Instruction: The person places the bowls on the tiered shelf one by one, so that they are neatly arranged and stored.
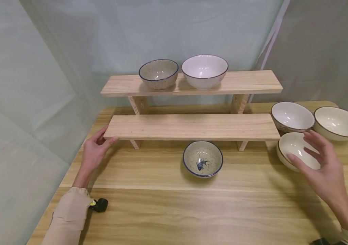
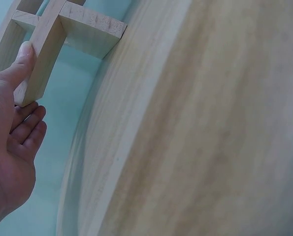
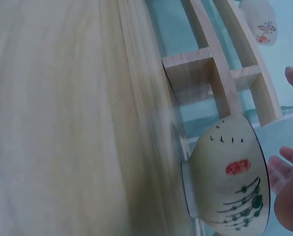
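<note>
You have a pale two-tier wooden shelf [image 1: 192, 126] standing on the tabletop [image 1: 168, 207]; just beside its lower right end, an upright cream bowl [image 1: 296, 148], dark-rimmed, painted red and green outside.

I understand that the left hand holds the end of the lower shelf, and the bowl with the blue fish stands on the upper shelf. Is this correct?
One detail is wrong: the bowl with the blue fish stands on the table, in front of the lower shelf, as the head view shows. The left hand does hold the end of that shelf.
</note>
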`<control>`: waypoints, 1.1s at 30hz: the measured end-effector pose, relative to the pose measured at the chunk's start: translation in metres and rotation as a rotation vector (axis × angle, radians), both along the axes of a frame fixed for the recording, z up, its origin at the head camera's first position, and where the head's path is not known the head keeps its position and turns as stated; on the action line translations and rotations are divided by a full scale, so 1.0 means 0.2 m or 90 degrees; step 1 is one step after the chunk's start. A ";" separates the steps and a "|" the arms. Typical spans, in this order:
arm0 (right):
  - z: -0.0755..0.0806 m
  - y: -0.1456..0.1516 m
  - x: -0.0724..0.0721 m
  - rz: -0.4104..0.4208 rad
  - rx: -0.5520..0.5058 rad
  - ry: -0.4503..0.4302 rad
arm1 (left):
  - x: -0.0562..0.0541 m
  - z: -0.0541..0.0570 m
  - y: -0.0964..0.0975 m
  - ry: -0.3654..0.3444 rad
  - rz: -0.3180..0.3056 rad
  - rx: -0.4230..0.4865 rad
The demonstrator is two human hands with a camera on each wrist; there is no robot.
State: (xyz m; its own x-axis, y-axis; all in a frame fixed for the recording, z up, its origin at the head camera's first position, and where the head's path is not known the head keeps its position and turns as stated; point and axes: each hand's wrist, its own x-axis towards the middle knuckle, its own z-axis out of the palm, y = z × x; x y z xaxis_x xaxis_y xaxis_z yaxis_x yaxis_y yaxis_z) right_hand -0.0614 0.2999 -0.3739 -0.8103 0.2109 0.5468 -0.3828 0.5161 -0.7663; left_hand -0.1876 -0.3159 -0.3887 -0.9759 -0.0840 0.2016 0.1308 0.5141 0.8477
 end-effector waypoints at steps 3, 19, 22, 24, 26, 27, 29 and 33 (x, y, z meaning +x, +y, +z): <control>0.00 0.01 0.01 -0.015 -0.007 -0.012 | 0.00 0.00 0.00 -0.004 0.004 -0.004; -0.02 0.09 0.07 -0.086 0.003 -0.027 | 0.00 0.00 0.00 0.000 -0.002 -0.005; -0.03 0.10 0.08 -0.097 0.009 -0.021 | 0.00 0.00 0.01 0.002 -0.007 -0.004; -0.03 0.11 0.08 -0.105 0.012 -0.020 | 0.00 0.01 0.01 0.005 -0.009 -0.003; -0.04 0.13 0.08 -0.113 0.010 -0.024 | 0.00 0.01 0.01 0.006 -0.011 -0.004; -0.05 0.13 0.08 -0.117 0.009 -0.027 | 0.00 0.01 0.01 0.006 -0.011 -0.005; -0.05 0.14 0.08 -0.124 0.006 -0.033 | 0.00 0.00 0.00 0.007 -0.011 -0.005; -0.06 0.15 0.08 -0.132 0.003 -0.034 | 0.00 0.00 0.00 0.008 -0.010 -0.005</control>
State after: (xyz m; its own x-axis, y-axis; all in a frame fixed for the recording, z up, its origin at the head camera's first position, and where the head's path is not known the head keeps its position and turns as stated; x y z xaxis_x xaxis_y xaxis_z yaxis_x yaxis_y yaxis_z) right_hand -0.0445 0.3307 -0.3856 -0.7777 0.3734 0.5057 -0.2268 0.5837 -0.7797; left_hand -0.1874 -0.3156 -0.3895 -0.9746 -0.0673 0.2138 0.1490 0.5181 0.8423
